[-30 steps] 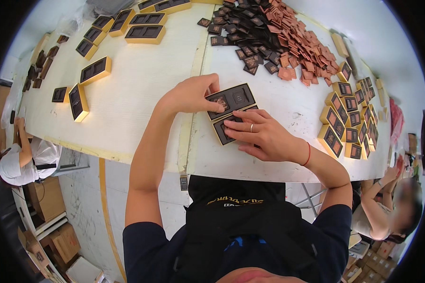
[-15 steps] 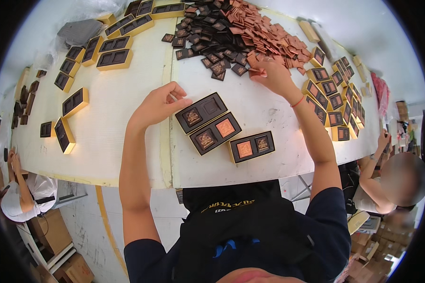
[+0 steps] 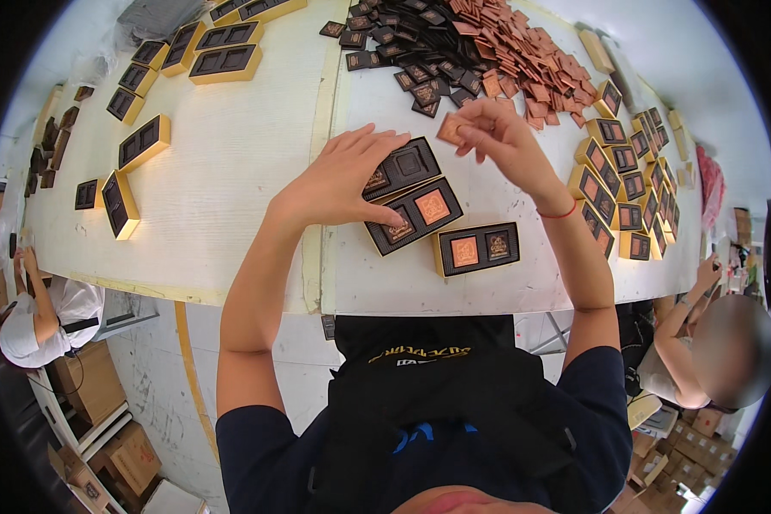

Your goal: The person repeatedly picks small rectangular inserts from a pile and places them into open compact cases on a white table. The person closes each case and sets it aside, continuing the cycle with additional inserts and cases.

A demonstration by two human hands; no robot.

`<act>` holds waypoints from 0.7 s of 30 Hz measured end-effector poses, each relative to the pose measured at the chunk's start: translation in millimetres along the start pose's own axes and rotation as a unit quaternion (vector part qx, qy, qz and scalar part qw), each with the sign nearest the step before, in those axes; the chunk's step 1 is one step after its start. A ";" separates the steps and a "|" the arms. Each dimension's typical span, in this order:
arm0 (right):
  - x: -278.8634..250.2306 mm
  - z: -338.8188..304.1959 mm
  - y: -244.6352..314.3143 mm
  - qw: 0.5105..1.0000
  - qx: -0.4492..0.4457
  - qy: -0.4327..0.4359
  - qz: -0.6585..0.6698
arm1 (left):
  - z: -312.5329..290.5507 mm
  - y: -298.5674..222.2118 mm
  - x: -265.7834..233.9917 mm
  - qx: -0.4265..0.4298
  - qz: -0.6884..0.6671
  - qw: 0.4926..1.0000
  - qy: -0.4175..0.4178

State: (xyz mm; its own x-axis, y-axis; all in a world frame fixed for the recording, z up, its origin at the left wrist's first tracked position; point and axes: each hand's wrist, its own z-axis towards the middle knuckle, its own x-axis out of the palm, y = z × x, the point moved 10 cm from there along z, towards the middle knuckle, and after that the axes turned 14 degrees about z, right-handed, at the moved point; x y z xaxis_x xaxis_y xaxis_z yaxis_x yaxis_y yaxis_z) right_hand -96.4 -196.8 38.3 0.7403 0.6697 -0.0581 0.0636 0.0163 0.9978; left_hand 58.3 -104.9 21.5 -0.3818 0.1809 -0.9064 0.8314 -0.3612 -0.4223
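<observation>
My right hand (image 3: 510, 141) pinches a flat copper-coloured square (image 3: 449, 129) between thumb and fingers, above the table just right of the upper box. My left hand (image 3: 338, 178) lies spread over the left ends of two gold-sided boxes, its thumb at a dark square in the middle box. In the upper box (image 3: 409, 168) the left dark square is partly hidden by my fingers; the right recess is bare. The middle box (image 3: 415, 216) holds a dark square and a copper one. Right of it, the lower box (image 3: 478, 248) has copper on the left and dark on the right.
Beyond my hands lies a heap of dark squares (image 3: 428, 56) beside a heap of copper squares (image 3: 531, 60). Bare-recessed boxes (image 3: 223, 64) stand at the left; filled boxes (image 3: 608, 176) cluster at the right. Other people (image 3: 47, 313) are at both sides of the table.
My right hand has drawn back from the copper heap, carrying a copper square toward the boxes. My left hand has moved right and spread over the two boxes. The view has shifted slightly.
</observation>
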 end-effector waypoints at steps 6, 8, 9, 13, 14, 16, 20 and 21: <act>32.1 -2.9 -6.8 0.989 0.082 0.035 0.121 | 0.8 -7.9 9.1 0.024 0.001 0.999 0.032; 30.0 -4.0 -4.9 0.992 0.080 0.043 0.087 | 0.0 -9.1 9.0 0.038 0.013 0.999 0.016; 30.6 -5.3 -2.6 0.995 0.070 0.050 0.060 | -0.8 -9.5 6.6 0.042 0.012 0.999 0.007; 24.0 -9.5 -6.3 0.997 0.064 0.045 -0.016 | -2.3 -10.5 -4.8 0.039 -0.040 0.998 0.004; 26.8 -9.8 -4.9 0.997 0.052 0.045 0.024 | -3.0 -8.7 -6.9 0.036 -0.037 0.999 0.000; 32.5 -10.8 1.9 0.993 0.027 0.041 0.103 | -3.5 -5.2 -10.7 0.034 -0.031 0.999 -0.008; 29.9 -12.4 2.3 0.997 0.016 0.046 0.066 | -3.2 5.1 -13.6 0.003 -0.032 0.999 -0.018; 30.0 -12.5 1.1 0.996 0.003 0.052 0.073 | -2.6 8.1 -14.0 -0.002 -0.032 0.999 -0.024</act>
State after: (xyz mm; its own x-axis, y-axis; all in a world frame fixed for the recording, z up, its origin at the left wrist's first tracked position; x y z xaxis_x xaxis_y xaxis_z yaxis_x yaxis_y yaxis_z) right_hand -82.5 -167.3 38.0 0.6686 0.7380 0.0914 -0.0355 -0.0911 0.9952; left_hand 71.5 -108.0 30.8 -0.4534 0.1599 -0.8769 0.8058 -0.3470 -0.4799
